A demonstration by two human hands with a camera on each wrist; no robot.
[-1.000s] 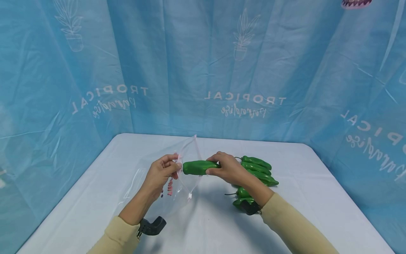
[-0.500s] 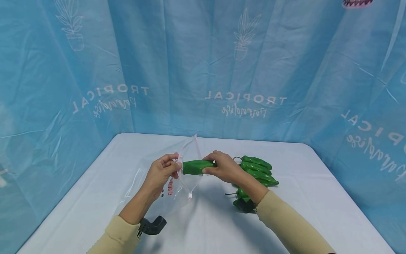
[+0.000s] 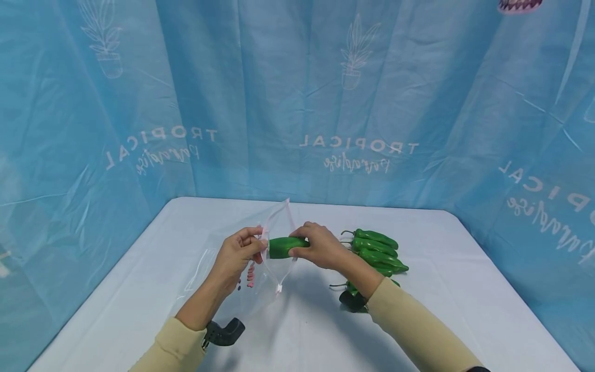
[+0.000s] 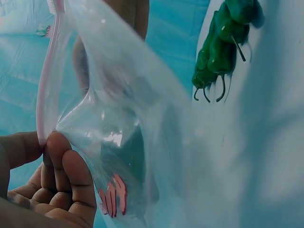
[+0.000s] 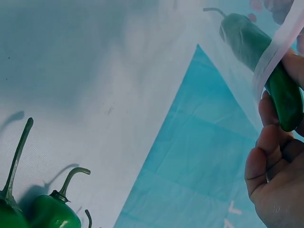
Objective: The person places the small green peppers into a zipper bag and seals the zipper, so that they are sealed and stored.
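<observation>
My left hand (image 3: 239, 250) pinches the pink-edged mouth of a clear zip bag (image 3: 275, 276) between thumb and fingers. The bag's mouth gapes toward the right, and red and dark printing shows on its side. My right hand (image 3: 321, 248) grips a green pepper (image 3: 281, 248) by its tapered end. In the right wrist view, the pepper's stem end lies behind the clear plastic, inside the bag, while its tip is outside among my fingers. The left wrist view shows the bag's pink zip strip (image 4: 47, 85) rising from my pinching fingertips.
On the white table (image 3: 441, 289), several more green peppers (image 3: 375, 248) lie in a row to the right, partly under my right forearm. Blue printed curtains (image 3: 279, 103) surround the table at the back and sides. A white slider (image 3: 279, 288) sits at the bag's near corner.
My right hand has moved left, carrying the pepper farther into the bag's mouth. The left hand has kept its place at the bag's edge.
</observation>
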